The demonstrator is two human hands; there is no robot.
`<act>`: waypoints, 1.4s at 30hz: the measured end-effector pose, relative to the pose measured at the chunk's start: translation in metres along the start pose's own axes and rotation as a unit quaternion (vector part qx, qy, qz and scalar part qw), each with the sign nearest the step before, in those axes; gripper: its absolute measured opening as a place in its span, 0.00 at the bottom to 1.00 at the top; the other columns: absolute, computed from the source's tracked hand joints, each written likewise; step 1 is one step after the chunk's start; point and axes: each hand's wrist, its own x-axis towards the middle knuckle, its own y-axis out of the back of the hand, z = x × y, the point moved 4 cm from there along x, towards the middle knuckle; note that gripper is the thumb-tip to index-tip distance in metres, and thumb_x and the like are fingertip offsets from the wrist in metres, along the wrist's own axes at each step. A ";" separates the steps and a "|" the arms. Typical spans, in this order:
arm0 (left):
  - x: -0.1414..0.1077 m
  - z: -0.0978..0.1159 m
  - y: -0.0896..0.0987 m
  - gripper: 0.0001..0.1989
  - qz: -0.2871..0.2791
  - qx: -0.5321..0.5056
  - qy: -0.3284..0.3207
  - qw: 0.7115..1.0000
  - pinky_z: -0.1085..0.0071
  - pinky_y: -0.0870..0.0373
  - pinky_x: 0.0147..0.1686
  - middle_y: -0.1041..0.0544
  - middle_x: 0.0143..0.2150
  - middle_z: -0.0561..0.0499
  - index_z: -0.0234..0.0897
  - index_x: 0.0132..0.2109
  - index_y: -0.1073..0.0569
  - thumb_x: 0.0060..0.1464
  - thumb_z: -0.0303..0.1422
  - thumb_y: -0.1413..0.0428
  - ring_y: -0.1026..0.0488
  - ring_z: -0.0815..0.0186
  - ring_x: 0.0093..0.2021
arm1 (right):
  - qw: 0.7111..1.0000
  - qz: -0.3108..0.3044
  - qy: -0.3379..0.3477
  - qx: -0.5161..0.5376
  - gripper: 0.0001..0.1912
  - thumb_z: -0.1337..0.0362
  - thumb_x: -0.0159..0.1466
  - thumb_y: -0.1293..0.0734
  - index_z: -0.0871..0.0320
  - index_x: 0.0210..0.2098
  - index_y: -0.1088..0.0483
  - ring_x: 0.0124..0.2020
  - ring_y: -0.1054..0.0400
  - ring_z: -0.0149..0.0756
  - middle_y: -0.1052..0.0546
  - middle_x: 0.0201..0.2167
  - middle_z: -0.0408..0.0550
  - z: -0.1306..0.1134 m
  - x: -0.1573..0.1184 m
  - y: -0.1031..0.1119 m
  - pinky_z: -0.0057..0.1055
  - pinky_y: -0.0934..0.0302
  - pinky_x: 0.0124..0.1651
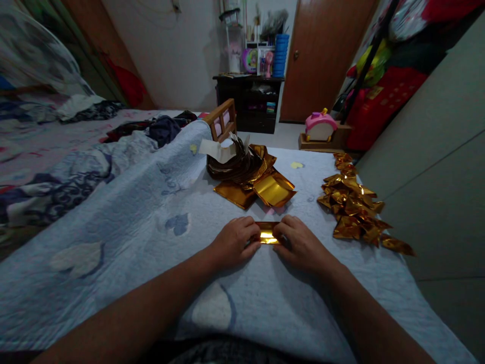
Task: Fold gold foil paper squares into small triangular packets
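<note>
A small strip of gold foil paper [268, 235] lies between my two hands, just above or on the blue bedspread. My left hand [237, 241] pinches its left end, fingers closed. On the opposite end, my right hand [297, 243] grips it the same way. The strip looks folded and shines along its lower half; its ends are hidden under my fingers. Beyond my hands sits a loose stack of gold foil sheets [242, 169], with a few flat sheets [275, 189] spread at its front. To the right is a heap of folded gold foil pieces [350, 205].
The blue bedspread [151, 263] with heart patterns covers the surface under my hands. Rumpled clothes and bedding [125, 136] lie at the left. A wooden rail [222, 119] stands behind the stack. A dark cabinet [246, 103] and a pink toy [321, 125] are farther back.
</note>
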 end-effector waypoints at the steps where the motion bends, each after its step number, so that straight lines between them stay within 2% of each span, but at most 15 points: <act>1: 0.000 -0.002 0.001 0.04 0.005 -0.018 0.000 1.000 0.65 0.33 0.41 0.27 0.39 0.48 0.36 0.37 0.28 0.59 0.31 0.42 0.30 0.61 0.41 | 1.000 -0.004 -0.004 -0.001 0.04 0.69 0.63 0.32 0.57 0.38 0.31 0.42 0.35 0.41 0.29 0.39 0.50 0.001 0.000 -0.002 0.37 0.39 0.45; 5: 0.002 -0.009 0.005 0.07 0.042 -0.051 0.024 0.998 0.62 0.32 0.48 0.28 0.45 0.47 0.37 0.39 0.28 0.55 0.33 0.38 0.31 0.58 0.47 | 1.000 -0.007 -0.007 0.019 0.04 0.71 0.64 0.33 0.57 0.37 0.29 0.41 0.34 0.40 0.27 0.38 0.50 0.002 0.002 -0.004 0.36 0.39 0.45; 9: 0.003 -0.016 0.007 0.30 0.068 -0.027 0.066 0.995 0.54 0.34 0.54 0.30 0.53 0.42 0.35 0.55 0.31 0.47 0.37 0.31 0.34 0.51 0.54 | 0.999 0.001 -0.020 0.047 0.06 0.73 0.60 0.33 0.56 0.35 0.32 0.40 0.33 0.40 0.29 0.37 0.48 0.004 0.002 -0.003 0.35 0.38 0.43; 11: 0.003 -0.018 0.005 0.35 0.059 -0.028 0.069 0.995 0.52 0.35 0.56 0.31 0.56 0.41 0.36 0.59 0.33 0.46 0.38 0.31 0.35 0.50 0.56 | 0.997 0.036 -0.034 0.053 0.10 0.72 0.58 0.32 0.55 0.38 0.34 0.41 0.33 0.41 0.29 0.39 0.48 0.008 0.002 -0.001 0.36 0.37 0.43; 14: 0.004 -0.019 0.003 0.29 0.051 -0.040 0.072 0.995 0.53 0.34 0.55 0.30 0.54 0.43 0.38 0.55 0.29 0.47 0.37 0.31 0.35 0.51 0.55 | 0.993 0.094 -0.042 0.053 0.20 0.70 0.57 0.30 0.55 0.49 0.35 0.49 0.34 0.46 0.31 0.46 0.51 0.012 0.000 0.003 0.43 0.36 0.50; 17: 0.004 -0.018 0.003 0.21 0.059 -0.052 0.069 0.994 0.55 0.33 0.53 0.29 0.52 0.45 0.38 0.48 0.26 0.48 0.34 0.32 0.34 0.53 0.53 | 0.993 0.102 -0.037 0.045 0.31 0.70 0.56 0.29 0.54 0.57 0.37 0.55 0.37 0.49 0.33 0.52 0.54 0.015 0.000 0.003 0.48 0.39 0.56; 18: 0.004 -0.017 0.003 0.19 0.062 -0.055 0.065 0.994 0.55 0.32 0.53 0.29 0.52 0.45 0.38 0.47 0.26 0.48 0.33 0.32 0.34 0.54 0.53 | 0.994 0.095 -0.037 0.041 0.29 0.70 0.56 0.28 0.54 0.56 0.36 0.55 0.37 0.49 0.32 0.52 0.54 0.015 0.000 0.003 0.48 0.39 0.56; 22: 0.003 -0.014 0.006 0.17 0.069 -0.059 0.049 0.995 0.57 0.32 0.53 0.27 0.52 0.45 0.37 0.46 0.25 0.49 0.32 0.32 0.34 0.55 0.53 | 0.998 0.061 -0.020 0.023 0.11 0.72 0.58 0.30 0.55 0.40 0.28 0.48 0.36 0.46 0.29 0.45 0.52 0.014 0.002 0.000 0.43 0.38 0.50; 26: 0.004 -0.010 0.010 0.05 0.080 -0.071 0.037 0.994 0.59 0.33 0.53 0.24 0.49 0.46 0.38 0.40 0.22 0.54 0.30 0.37 0.31 0.57 0.51 | 0.999 0.040 -0.004 0.034 0.12 0.78 0.54 0.32 0.56 0.33 0.29 0.45 0.35 0.43 0.26 0.41 0.50 0.013 0.004 0.000 0.38 0.40 0.47; 29: 0.004 -0.008 0.014 0.03 0.084 -0.135 0.032 0.987 0.61 0.32 0.49 0.21 0.42 0.48 0.38 0.38 0.22 0.57 0.30 0.40 0.28 0.59 0.46 | 0.997 0.040 -0.004 0.068 0.12 0.78 0.53 0.34 0.55 0.32 0.30 0.44 0.34 0.43 0.24 0.39 0.49 0.011 0.004 0.003 0.37 0.40 0.46; 32: 0.004 -0.009 0.015 0.07 0.083 -0.248 0.064 0.963 0.65 0.32 0.43 0.21 0.35 0.49 0.36 0.38 0.22 0.60 0.34 0.42 0.27 0.62 0.39 | 0.990 0.083 0.001 0.117 0.11 0.74 0.58 0.35 0.54 0.37 0.28 0.46 0.32 0.45 0.23 0.40 0.49 0.005 0.003 0.010 0.40 0.38 0.49; 35: 0.003 -0.009 0.012 0.10 0.082 -0.355 0.116 0.924 0.66 0.31 0.41 0.21 0.35 0.48 0.34 0.41 0.20 0.61 0.36 0.41 0.25 0.62 0.37 | 0.979 0.113 -0.022 0.171 0.11 0.67 0.62 0.34 0.54 0.44 0.26 0.47 0.29 0.46 0.21 0.43 0.51 0.003 0.003 0.013 0.42 0.36 0.51; 37: 0.002 -0.008 0.009 0.11 0.088 -0.426 0.142 0.889 0.64 0.29 0.44 0.20 0.38 0.46 0.34 0.43 0.20 0.59 0.37 0.38 0.24 0.60 0.40 | 0.967 0.104 -0.053 0.227 0.12 0.64 0.64 0.33 0.54 0.47 0.25 0.46 0.27 0.45 0.20 0.43 0.50 0.003 0.003 0.010 0.41 0.35 0.50; 40: 0.002 -0.007 0.001 0.16 0.074 -0.528 0.167 0.829 0.61 0.28 0.48 0.19 0.41 0.44 0.32 0.45 0.21 0.54 0.39 0.34 0.23 0.58 0.43 | 0.931 0.080 -0.092 0.343 0.12 0.60 0.66 0.33 0.55 0.47 0.23 0.41 0.26 0.42 0.19 0.40 0.48 0.004 0.003 0.002 0.38 0.33 0.46; 42: 0.002 -0.007 -0.004 0.17 0.051 -0.558 0.181 0.808 0.62 0.28 0.45 0.19 0.39 0.45 0.32 0.42 0.21 0.52 0.40 0.33 0.23 0.60 0.40 | 0.903 0.061 -0.105 0.412 0.13 0.57 0.66 0.33 0.55 0.46 0.22 0.38 0.25 0.40 0.19 0.38 0.47 0.004 0.003 -0.003 0.36 0.32 0.42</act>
